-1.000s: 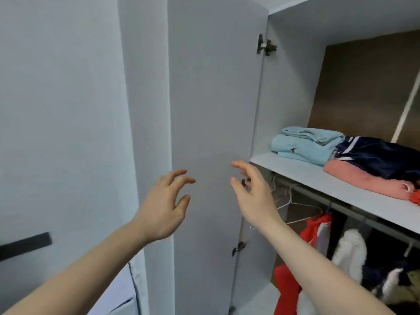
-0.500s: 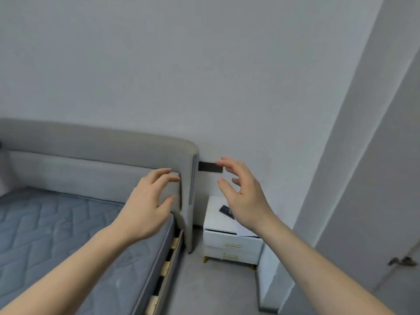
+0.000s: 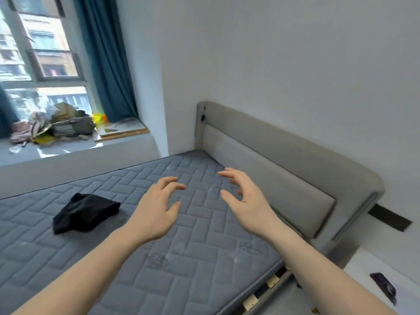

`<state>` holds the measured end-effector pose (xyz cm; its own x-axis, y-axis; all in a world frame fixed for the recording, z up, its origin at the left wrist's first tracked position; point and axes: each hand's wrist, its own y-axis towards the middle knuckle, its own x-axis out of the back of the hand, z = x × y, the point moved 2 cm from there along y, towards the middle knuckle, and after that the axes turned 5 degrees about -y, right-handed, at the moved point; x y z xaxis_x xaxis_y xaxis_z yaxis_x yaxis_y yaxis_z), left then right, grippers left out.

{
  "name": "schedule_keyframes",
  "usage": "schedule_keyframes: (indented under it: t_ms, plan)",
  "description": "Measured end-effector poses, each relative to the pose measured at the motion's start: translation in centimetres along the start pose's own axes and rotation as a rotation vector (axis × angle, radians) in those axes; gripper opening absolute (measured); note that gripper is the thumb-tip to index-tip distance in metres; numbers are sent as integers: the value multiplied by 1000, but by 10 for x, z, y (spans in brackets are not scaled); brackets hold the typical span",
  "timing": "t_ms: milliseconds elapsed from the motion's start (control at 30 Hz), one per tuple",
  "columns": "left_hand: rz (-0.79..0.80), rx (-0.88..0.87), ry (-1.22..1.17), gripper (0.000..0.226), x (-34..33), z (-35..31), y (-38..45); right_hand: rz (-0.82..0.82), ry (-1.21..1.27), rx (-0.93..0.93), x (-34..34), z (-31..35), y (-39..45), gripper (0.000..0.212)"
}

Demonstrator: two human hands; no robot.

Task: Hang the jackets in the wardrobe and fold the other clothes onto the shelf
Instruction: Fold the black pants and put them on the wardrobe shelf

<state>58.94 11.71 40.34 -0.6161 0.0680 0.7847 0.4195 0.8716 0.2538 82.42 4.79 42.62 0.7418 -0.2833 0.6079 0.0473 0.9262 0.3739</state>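
Both hands, left & right, loose, empty above mattress. Black garment well left. Could grab bunched, spoiling fold.

Bare bed with one dark garment on it.

The bed carries a grey-blue quilted mattress stitched in a brick-like pattern, with a padded grey headboard at its far end against the wall. A crumpled black garment lies directly on the mattress, toward the left side, well apart from the headboard. At the lower right edge, the mattress overhangs wooden slats of the frame, and several pale scuffed patches mark the fabric nearby.
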Motion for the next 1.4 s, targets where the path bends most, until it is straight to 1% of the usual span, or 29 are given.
schedule_keyframes:
  t_ms: [133,300,500,601,667,834,1034,1234,1401]
  plan:
    - [-76,203,47,39,27,51,-22,192,50,75,-57,1,43,39]
    - [-132,456,138,43,49,110,-65,393,92,137,-136,-2,86,40]
    - [-138,756,183,43,64,167,-139,627,122,155,-229,8,97,41]
    - [-145,856,194,44,69,193,-164,708,154,161,-261,18,99,45]
    - [-135,898,203,45,72,209,-173,738,172,141,-280,21,103,46]
    - [-100,954,187,47,79,253,-180,772,109,119,-323,22,114,49]
    - [-18,989,157,52,100,333,-180,784,81,86,-400,39,128,50]
    - [137,1002,148,58,129,449,-176,834,2,-39,-504,51,142,55]
    - [287,1073,130,63,121,566,-166,837,-79,-136,-602,33,161,57]
